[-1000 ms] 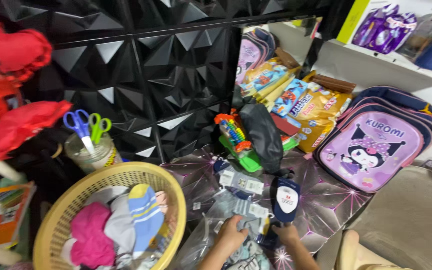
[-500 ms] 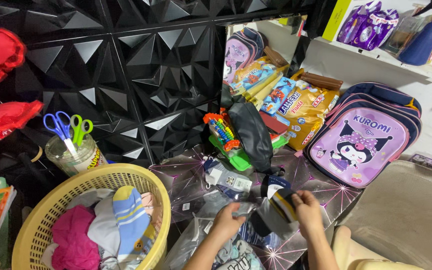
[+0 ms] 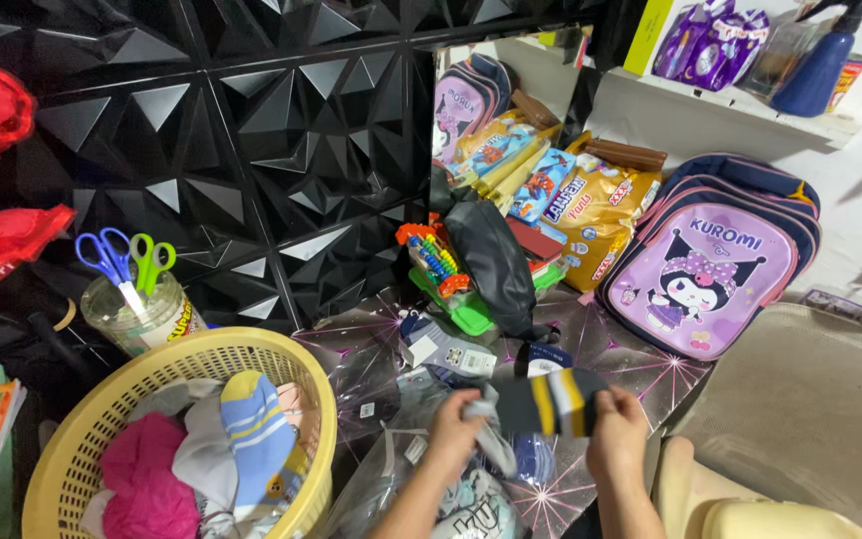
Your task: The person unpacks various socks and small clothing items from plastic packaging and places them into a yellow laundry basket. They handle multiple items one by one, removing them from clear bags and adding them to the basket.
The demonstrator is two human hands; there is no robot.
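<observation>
A dark sock with yellow and grey stripes (image 3: 549, 402) is stretched between my two hands above a shiny star-patterned surface (image 3: 641, 371). My right hand (image 3: 618, 436) pinches its striped end. My left hand (image 3: 454, 430) grips the pale grey end, over a clear plastic bag of socks (image 3: 471, 499). Packaged socks with card labels (image 3: 448, 352) lie just beyond my hands.
A yellow woven basket (image 3: 167, 371) with pink, grey and blue-striped socks stands at the left. Behind it is a jar with scissors (image 3: 137, 304). A purple cartoon backpack (image 3: 708, 269), snack bags (image 3: 591, 225), a toy abacus (image 3: 439, 265) and a black pouch (image 3: 491, 265) line the back.
My right hand lifted the striped sock off the pile. Both hands have now pulled it out flat between them. The camera drifted slightly to the right.
</observation>
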